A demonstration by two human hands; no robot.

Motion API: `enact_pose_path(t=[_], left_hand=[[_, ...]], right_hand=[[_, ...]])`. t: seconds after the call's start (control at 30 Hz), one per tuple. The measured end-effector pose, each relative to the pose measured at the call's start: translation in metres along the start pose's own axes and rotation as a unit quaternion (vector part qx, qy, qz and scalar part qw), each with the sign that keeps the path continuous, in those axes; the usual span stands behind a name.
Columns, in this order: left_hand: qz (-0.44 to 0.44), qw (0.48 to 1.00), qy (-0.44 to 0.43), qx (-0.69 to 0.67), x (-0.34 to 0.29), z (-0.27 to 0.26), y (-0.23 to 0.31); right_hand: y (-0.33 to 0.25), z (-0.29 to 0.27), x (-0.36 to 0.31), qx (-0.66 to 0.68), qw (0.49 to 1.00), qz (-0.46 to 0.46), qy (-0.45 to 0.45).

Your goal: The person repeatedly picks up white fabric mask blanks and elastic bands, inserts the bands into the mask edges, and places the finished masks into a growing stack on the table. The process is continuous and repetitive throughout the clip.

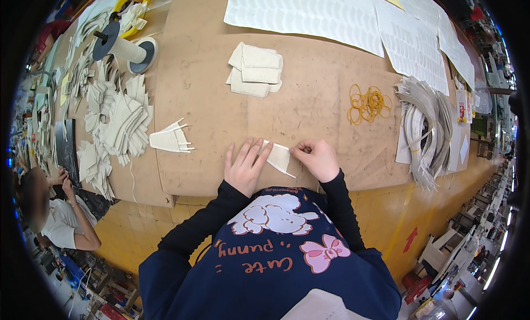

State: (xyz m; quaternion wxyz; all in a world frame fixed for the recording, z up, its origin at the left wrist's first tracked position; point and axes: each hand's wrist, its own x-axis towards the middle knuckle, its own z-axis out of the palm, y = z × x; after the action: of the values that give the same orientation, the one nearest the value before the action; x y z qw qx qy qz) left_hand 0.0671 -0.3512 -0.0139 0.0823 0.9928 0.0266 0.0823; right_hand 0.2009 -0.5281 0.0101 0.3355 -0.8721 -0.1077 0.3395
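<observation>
In front of me on the table lies a small cream fabric piece (pixel 279 157) with white corded edges, one cord end sticking out past its lower corner. My left hand (pixel 244 166) rests flat with fingers stretched, the fingertips covering the piece's left end. At its upper right corner my right hand (pixel 317 159) has thumb and fingers pinched together on the edge. To the left sits a small fanned stack of similar corded pieces (pixel 170 138). Farther off is a stack of plain cream fabric pieces (pixel 256 70).
A tangle of yellow rubber bands (pixel 369 104) and bundled grey-white strips (pixel 424 127) lie to the right. White printed sheets (pixel 314 16) cover the far edge. At left are a cord spool (pixel 126 48) and heaped fabric pieces (pixel 121 118). Another person (pixel 66 215) works at far left.
</observation>
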Motion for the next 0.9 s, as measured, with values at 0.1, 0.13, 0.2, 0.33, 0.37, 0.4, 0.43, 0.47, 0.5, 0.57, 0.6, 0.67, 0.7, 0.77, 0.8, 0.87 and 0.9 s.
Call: enact_pose_path(t=[0.1,0.13,0.2,0.33,0.37,0.4,0.43,0.47,0.5,0.57,0.6,0.67,0.7,0.77,0.8,0.87,0.9], left_hand=[[0.000,1.000,-0.004,-0.008,-0.0002,0.0024,0.0009],[-0.001,1.000,-0.004,-0.009,-0.0006,0.0028,0.0011],[-0.003,1.000,-0.003,-0.013,-0.0013,0.0034,0.0009],[0.003,1.000,-0.003,-0.015,-0.0017,0.0035,-0.0005],[0.004,1.000,-0.004,-0.014,-0.0020,0.0033,-0.0005],[0.004,1.000,-0.004,-0.014,-0.0021,0.0030,-0.0003],[0.004,1.000,-0.003,-0.015,-0.0021,0.0030,0.0001],[0.001,1.000,-0.003,-0.019,-0.0018,0.0032,0.0006],[0.012,1.000,0.007,-0.001,-0.0014,0.0034,0.0015],[0.027,0.999,0.023,0.028,-0.0009,0.0036,0.0036],[0.024,1.000,0.008,0.013,-0.0006,0.0036,0.0042],[0.022,1.000,-0.011,-0.018,0.0014,0.0039,0.0045],[0.027,0.999,-0.012,-0.024,0.0014,0.0034,0.0046],[0.038,0.999,-0.011,-0.036,0.0027,0.0026,0.0039],[0.046,0.999,-0.009,-0.019,0.0030,0.0022,0.0036],[0.063,0.998,-0.003,0.008,0.0032,0.0024,0.0043],[0.065,0.998,-0.004,0.010,0.0031,0.0029,0.0049]], right_hand=[[-0.0012,0.0001,0.0005,-0.004,1.000,-0.002,0.007],[-0.0015,-0.0001,0.0004,-0.002,1.000,0.001,0.005],[-0.0019,-0.0002,0.0006,-0.003,1.000,0.002,0.003],[-0.0013,-0.0001,0.0011,-0.011,1.000,0.001,0.006],[-0.0010,0.0004,0.0007,-0.014,1.000,0.002,0.005],[-0.0009,0.0012,0.0002,-0.013,1.000,0.000,0.006],[-0.0009,0.0023,0.0001,-0.013,1.000,-0.003,0.007],[-0.0009,0.0025,0.0006,-0.016,1.000,0.004,0.006],[-0.0007,0.0023,0.0008,-0.017,1.000,-0.006,0.012],[-0.0005,0.0024,0.0002,-0.026,1.000,-0.004,0.013],[-0.0003,0.0026,-0.0006,-0.029,1.000,-0.002,0.011],[0.0000,0.0021,0.0004,-0.034,0.999,-0.002,0.011],[0.0003,0.0024,0.0000,-0.033,0.999,-0.003,0.011],[0.0003,0.0031,0.0008,-0.032,0.999,-0.005,0.012],[0.0001,0.0039,0.0011,-0.032,0.999,-0.008,0.017],[-0.0001,0.0051,0.0007,-0.031,0.999,-0.006,0.022],[-0.0005,0.0060,-0.0002,-0.037,0.999,-0.002,0.025]])
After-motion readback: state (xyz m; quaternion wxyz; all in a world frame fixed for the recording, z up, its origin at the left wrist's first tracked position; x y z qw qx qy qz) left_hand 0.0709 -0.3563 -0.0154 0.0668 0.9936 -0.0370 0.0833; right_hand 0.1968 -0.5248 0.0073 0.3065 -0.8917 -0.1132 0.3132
